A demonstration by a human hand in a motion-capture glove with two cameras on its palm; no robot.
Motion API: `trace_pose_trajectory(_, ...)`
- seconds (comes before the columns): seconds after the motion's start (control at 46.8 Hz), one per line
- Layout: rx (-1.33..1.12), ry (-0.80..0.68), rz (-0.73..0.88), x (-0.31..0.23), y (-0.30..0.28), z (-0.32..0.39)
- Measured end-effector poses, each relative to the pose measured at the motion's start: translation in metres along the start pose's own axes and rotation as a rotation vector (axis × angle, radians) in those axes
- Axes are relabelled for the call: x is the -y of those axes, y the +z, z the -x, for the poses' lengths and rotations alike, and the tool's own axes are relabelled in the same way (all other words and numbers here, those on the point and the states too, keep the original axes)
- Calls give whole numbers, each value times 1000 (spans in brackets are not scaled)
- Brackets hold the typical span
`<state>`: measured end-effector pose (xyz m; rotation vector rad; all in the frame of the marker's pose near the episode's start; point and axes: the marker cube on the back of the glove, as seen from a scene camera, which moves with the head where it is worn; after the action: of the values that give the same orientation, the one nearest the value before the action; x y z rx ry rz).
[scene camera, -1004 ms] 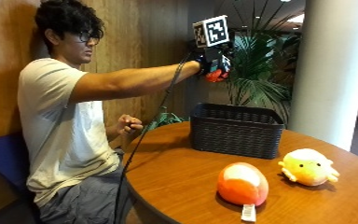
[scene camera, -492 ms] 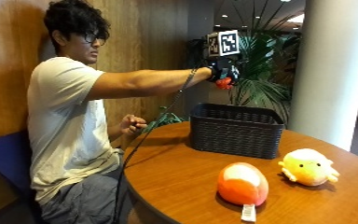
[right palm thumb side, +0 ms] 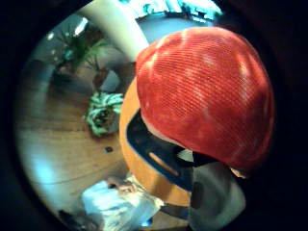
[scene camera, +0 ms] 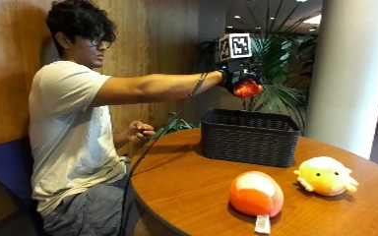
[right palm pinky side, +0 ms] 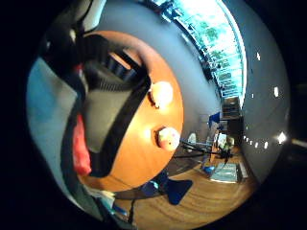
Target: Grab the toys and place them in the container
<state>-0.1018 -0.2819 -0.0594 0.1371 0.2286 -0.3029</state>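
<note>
Now, from the left: the person (scene camera: 78,132) sits on a blue chair (scene camera: 5,164) by the wood-panelled wall, bare left hand (scene camera: 140,132) loosely curled just above the edge of the round wooden table (scene camera: 195,189). Moving right along the outstretched arm, the gloved right hand (scene camera: 238,81) is up in the air, fingers curled round a red toy (scene camera: 248,88), which sits above the near-left part of the dark woven container (scene camera: 249,136) and well clear of its rim. The thumb-side palm view is nearly filled by that toy's red mesh-like surface (right palm thumb side: 207,91), so it is right against the palm (how the fingers wrap it is hard to make out there). The little-finger-side view looks down into the container (right palm pinky side: 112,110), with a sliver of the red toy (right palm pinky side: 80,148) beside it. Further right on the table, an orange-and-white plush toy (scene camera: 256,194) lies in front of the container, a white tag hanging at its near end, and just right of it a yellow plush toy (scene camera: 325,175) rests, the two near each other but apart.
</note>
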Motion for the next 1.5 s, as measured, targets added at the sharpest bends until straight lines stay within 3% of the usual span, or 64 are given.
trace_pose_trajectory(0.748, 9, 6, 0, -52, -12, -35)
trace_pose_trajectory(1.004, 41, 54, -6, -109, -7, -48)
trace_pose_trajectory(1.133, 103, 223, 7, -142, 2, -57)
trace_pose_trajectory(1.218, 96, 127, 12, -176, 14, -62)
trace_pose_trajectory(1.304, 150, 128, 42, -211, 28, -64)
trace_pose_trajectory(1.496, 67, 351, 117, -264, 73, -69)
